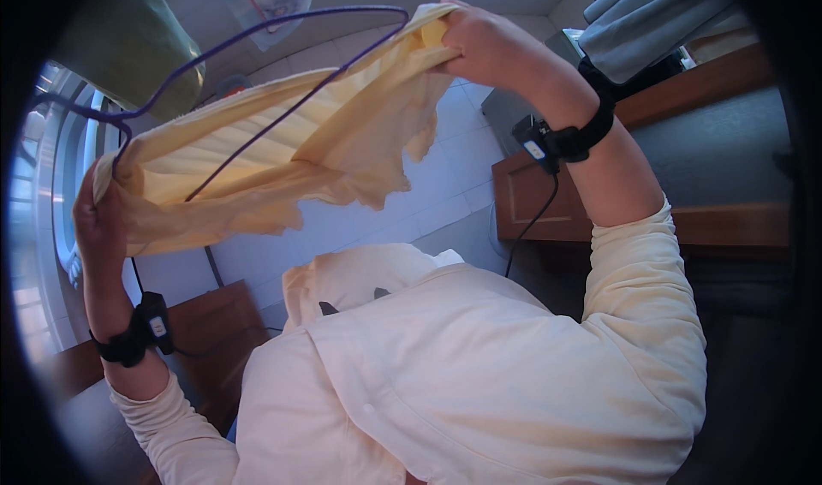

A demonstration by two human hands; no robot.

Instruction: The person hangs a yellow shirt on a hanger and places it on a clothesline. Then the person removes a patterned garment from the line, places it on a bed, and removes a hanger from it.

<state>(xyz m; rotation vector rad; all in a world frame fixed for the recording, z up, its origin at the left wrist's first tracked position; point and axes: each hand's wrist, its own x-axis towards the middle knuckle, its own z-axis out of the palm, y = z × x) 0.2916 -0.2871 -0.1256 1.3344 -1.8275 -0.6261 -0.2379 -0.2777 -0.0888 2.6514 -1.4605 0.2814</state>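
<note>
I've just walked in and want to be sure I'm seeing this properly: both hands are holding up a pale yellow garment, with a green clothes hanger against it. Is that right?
Not quite: the head view shows that the clothes hanger is purple, not green. It is against the pale yellow garment, which both hands are holding up.

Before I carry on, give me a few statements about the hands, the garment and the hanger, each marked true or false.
1. The right hand grips the pale yellow garment. True.
2. The left hand is empty. False: it grips the garment too, at the opposite end.
3. The purple hanger is lying on the floor. False: it is held up along with the garment.
4. A black strap circles the right forearm. True.
5. The garment's lower edge is perfectly straight. False: it is wavy.
</note>
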